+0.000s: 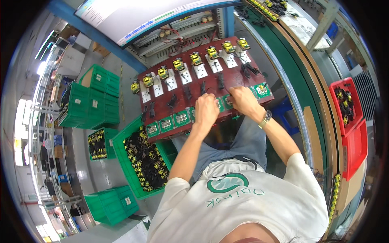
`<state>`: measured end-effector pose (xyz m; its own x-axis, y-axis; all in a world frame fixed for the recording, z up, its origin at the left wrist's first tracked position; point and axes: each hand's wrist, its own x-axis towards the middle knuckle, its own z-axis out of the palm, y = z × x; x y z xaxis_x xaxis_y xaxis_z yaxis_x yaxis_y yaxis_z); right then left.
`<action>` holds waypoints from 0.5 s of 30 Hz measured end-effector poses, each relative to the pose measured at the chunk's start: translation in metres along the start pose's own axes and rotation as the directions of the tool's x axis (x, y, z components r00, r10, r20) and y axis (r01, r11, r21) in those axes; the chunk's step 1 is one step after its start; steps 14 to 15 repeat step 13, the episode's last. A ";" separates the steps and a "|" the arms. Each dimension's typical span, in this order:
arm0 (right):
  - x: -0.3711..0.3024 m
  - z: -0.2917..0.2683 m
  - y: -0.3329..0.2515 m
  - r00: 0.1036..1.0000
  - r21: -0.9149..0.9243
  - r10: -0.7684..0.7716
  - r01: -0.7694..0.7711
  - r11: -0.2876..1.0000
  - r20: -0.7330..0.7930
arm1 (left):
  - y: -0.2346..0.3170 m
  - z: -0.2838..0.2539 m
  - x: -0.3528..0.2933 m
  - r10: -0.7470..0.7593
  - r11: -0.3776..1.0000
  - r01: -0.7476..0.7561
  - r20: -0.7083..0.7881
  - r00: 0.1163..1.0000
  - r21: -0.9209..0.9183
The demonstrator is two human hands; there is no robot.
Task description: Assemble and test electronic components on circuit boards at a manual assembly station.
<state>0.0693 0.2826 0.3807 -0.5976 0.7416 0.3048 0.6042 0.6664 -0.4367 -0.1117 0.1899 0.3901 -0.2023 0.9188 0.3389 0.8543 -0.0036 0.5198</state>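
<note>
Both my hands work over a dark red bench top [160, 104], close to its front edge. My left hand [207, 108] is closed, fingertips pinched together above a row of green circuit boards [181, 118]. To its right, my right hand [244, 101] is also closed, its fingers curled down by another green board [262, 90]. Whatever sits in either pinch is hidden by the fingers. Short black cables [172, 100] lie between the boards and a row of white plates [199, 72]. Yellow-and-black coil-like parts [178, 64] line the far edge.
Behind the bench stand a monitor [142, 18] and a rack with red wires. A green crate [120, 152] of yellow-and-black parts is at my left, near stacked green crates [95, 101]. On the right run a green conveyor [302, 77] and red bins [354, 146].
</note>
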 end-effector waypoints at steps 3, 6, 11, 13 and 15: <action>0.009 -0.012 0.005 0.986 0.126 -0.145 0.134 0.983 0.087 | -0.015 -0.005 0.010 0.134 0.988 -0.128 0.068 0.989 -0.087; 0.034 -0.047 -0.014 0.983 0.189 -0.174 0.183 0.965 -0.060 | 0.008 -0.038 0.023 0.002 0.979 0.010 0.059 0.998 -0.205; 0.029 -0.073 -0.010 0.980 0.047 -0.072 0.064 0.997 0.185 | 0.078 -0.072 0.045 -0.113 0.988 0.070 0.323 0.940 0.141; 0.035 -0.078 0.001 0.959 -0.030 -0.034 0.044 0.999 0.280 | 0.086 -0.063 0.054 -0.119 0.957 0.003 0.387 0.914 0.289; 0.035 -0.078 0.001 0.959 -0.030 -0.034 0.044 0.999 0.280 | 0.086 -0.063 0.054 -0.119 0.957 0.003 0.387 0.914 0.289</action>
